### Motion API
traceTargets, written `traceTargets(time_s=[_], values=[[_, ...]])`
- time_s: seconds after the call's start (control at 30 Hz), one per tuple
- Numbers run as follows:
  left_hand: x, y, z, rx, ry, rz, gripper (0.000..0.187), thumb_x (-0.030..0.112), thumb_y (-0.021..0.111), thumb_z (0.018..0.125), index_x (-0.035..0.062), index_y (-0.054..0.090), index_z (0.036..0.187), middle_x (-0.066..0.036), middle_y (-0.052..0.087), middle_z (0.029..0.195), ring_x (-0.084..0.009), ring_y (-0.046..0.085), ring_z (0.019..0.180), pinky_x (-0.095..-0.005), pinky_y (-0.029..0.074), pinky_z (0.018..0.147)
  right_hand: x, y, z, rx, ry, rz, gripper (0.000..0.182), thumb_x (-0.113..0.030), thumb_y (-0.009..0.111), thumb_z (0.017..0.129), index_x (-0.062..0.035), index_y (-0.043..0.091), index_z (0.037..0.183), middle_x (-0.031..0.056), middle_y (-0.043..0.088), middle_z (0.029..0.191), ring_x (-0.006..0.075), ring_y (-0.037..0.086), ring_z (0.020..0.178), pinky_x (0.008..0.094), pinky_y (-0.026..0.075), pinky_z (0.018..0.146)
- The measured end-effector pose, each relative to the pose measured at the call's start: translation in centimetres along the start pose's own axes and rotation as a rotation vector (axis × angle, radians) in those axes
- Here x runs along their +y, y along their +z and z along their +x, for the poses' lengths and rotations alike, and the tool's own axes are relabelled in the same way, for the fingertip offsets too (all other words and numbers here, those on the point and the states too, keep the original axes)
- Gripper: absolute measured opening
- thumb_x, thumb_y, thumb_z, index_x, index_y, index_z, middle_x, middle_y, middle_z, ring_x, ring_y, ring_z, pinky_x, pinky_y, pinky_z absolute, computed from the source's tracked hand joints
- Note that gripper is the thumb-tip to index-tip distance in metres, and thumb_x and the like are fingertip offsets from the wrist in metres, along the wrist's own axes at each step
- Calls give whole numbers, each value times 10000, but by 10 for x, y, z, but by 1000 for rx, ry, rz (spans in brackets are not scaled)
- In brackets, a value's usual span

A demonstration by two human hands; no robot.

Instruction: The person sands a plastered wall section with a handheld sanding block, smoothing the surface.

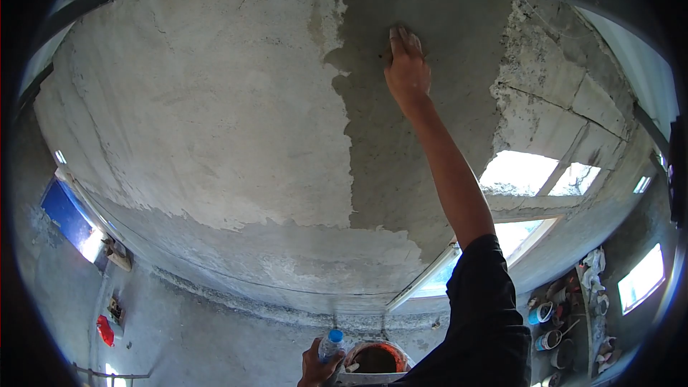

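Observation:
My right hand (406,64) is raised overhead, its fingers flat against a darker, wet patch of plaster (408,158) on the ceiling. I see nothing in that hand, though the palm side is hidden. The dry, lighter plaster (208,100) lies to the left of the patch, with a ragged edge between them. At the bottom of the view my left hand (314,367) grips a clear plastic bottle with a blue cap (331,344). The bottle is right beside an orange-rimmed bucket (376,358).
Cracked, broken plaster (559,93) spreads over the ceiling to the right of the wet patch. A wall shelf (573,315) with several cans and tools hangs at lower right. Bright window openings (516,172) sit below the patch. A red object (105,330) hangs on the left wall.

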State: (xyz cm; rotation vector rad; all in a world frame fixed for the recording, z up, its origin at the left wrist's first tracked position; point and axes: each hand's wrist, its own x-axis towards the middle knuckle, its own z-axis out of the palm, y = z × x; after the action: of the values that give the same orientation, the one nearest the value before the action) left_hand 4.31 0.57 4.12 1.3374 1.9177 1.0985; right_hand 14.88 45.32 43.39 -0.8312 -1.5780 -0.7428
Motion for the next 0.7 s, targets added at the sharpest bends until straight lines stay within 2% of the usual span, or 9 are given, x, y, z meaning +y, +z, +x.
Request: traceTargets(time_s=[0.07, 0.17, 0.27, 0.33, 0.37, 0.43, 0.5, 0.63, 0.7], values=[[17, -6, 1, -4, 14, -18, 557, 409, 772, 688, 18, 558, 1021, -159, 668, 824, -303, 672, 783, -390, 522, 700, 0, 0, -2, -30, -11, -13, 407, -35, 554, 791, -21, 544, 1198, 139, 515, 1279, 327, 492, 1174, 405, 465, 931], [41, -14, -4, -118, -216, -316, 776, 390, 778, 682, -17, 440, 1250, -249, 622, 851, -435, 594, 793, -493, 480, 644, -5, -13, -3, -17, -3, 75, 412, -12, 557, 787, -36, 548, 1199, 143, 512, 1279, 334, 500, 1162, 408, 476, 913], [-25, 12, -5, -37, 16, -92, 772, 385, 778, 681, -18, 443, 1247, -252, 620, 865, -435, 597, 775, -486, 487, 629, 3, -20, 10, 86, 111, 236, 414, -11, 567, 782, -49, 558, 1195, 149, 494, 1297, 340, 493, 1166, 412, 476, 916], [-58, 23, -2, 137, 615, 460, 787, 379, 786, 672, -18, 434, 1253, -253, 625, 861, -432, 608, 768, -473, 497, 616, 20, 0, 19, 169, 24, 116, 467, -14, 578, 777, -74, 526, 1237, 144, 468, 1324, 336, 488, 1174, 408, 484, 909], [-37, 14, -3, 136, 615, 460, 787, 379, 786, 672, -18, 434, 1253, -253, 625, 861, -432, 608, 768, -473, 497, 616, 21, 9, 11, 169, 24, 115, 467, -14, 578, 777, -74, 526, 1237, 144, 468, 1324, 336, 488, 1174, 408, 484, 909], [27, -14, -3, -128, -31, -59, 775, 368, 788, 674, -5, 438, 1255, -254, 629, 882, -427, 614, 794, -473, 502, 623, 18, 25, -9, 6, -188, 67, 537, -45, 608, 771, -109, 479, 1288, 131, 452, 1342, 316, 484, 1185, 394, 492, 905], [24, -11, -4, -124, -34, -82, 779, 365, 790, 672, -11, 434, 1255, -254, 631, 873, -427, 617, 799, -468, 504, 624, -1, 17, -38, -284, -253, 169, 618, -50, 640, 741, -136, 443, 1320, 126, 451, 1344, 303, 478, 1196, 380, 491, 912], [21, -8, -3, -111, -77, -203, 650, 336, 782, 684, 53, 519, 1207, -264, 610, 979, -438, 605, 826, -492, 495, 624, -10, 9, -57, -302, -395, 291, 631, -42, 660, 717, -126, 457, 1308, 124, 453, 1342, 299, 470, 1205, 378, 478, 938], [10, -1, 2, -76, -47, -152, 582, 367, 776, 688, 35, 541, 1105, -212, 639, 897, -371, 638, 802, -441, 508, 658, -5, -7, -36, -87, -251, 226, 618, -16, 655, 714, -105, 465, 1295, 117, 461, 1335, 300, 471, 1204, 386, 480, 940]])
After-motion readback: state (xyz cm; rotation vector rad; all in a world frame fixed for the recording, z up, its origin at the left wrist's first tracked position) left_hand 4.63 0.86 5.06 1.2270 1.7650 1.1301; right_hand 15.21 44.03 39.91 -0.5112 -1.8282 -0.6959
